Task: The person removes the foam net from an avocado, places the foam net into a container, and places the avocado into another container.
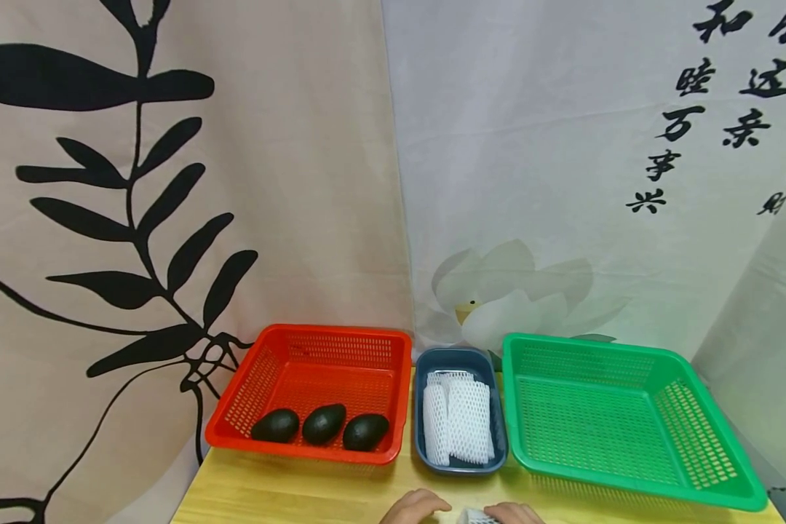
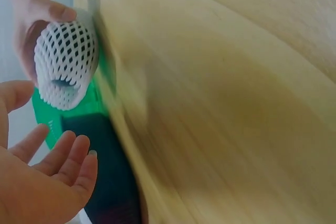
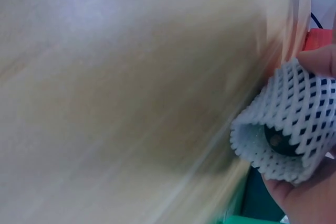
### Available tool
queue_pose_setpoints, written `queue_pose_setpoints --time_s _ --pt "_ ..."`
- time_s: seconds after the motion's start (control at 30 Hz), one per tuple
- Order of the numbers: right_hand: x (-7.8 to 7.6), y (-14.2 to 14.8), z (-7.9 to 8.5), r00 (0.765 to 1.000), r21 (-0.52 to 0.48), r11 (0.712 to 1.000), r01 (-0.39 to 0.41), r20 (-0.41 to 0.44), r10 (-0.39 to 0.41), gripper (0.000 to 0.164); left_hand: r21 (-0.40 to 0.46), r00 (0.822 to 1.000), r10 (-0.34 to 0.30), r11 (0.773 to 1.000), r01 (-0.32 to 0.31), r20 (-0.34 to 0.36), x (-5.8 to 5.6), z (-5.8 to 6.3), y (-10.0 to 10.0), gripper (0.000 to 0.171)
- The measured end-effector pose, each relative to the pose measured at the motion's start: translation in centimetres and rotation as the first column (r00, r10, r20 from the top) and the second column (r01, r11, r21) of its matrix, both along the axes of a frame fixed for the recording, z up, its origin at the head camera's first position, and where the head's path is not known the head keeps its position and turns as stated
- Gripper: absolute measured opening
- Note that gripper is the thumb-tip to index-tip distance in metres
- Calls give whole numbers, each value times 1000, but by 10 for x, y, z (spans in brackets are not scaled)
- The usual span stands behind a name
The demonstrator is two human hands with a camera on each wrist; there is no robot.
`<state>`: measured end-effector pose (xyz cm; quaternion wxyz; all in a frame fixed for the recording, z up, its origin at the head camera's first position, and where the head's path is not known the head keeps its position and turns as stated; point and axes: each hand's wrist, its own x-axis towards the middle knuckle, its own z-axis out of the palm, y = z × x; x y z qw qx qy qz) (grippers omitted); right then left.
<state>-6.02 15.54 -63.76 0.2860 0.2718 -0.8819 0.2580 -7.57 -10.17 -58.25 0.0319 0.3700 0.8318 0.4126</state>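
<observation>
My right hand [image 3: 310,198] grips an avocado [image 3: 281,141] wrapped in a white foam net sleeve [image 3: 315,114]. In the left wrist view the sleeve's open end [image 2: 65,90] faces my left hand [image 2: 50,182], whose fingers are spread and relaxed with nothing held. A gap separates that hand from the sleeve. Both hands show only in part at the bottom edge of the head view. Three dark avocados [image 1: 324,424] lie along the near side of the red basket [image 1: 340,364]. White foam net sleeves [image 1: 468,418] lie in the dark blue tray [image 1: 458,469].
A green basket [image 1: 583,407] with nothing in it stands to the right of the tray. All three containers sit on a wooden table [image 1: 288,484]. A printed curtain [image 1: 314,182] hangs right behind them.
</observation>
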Motion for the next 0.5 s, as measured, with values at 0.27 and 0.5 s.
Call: queue_pose_setpoints --time_s 0.27,0.5 --pt "1 -3 -8 999 -50 999 -12 -45 9 41 29 997 -11 999 14 -74 -1 -15 8 22" --pt "-5 5 -9 996 -25 996 -80 -35 79 44 30 998 -28 999 29 -53 -2 -20 13 18"
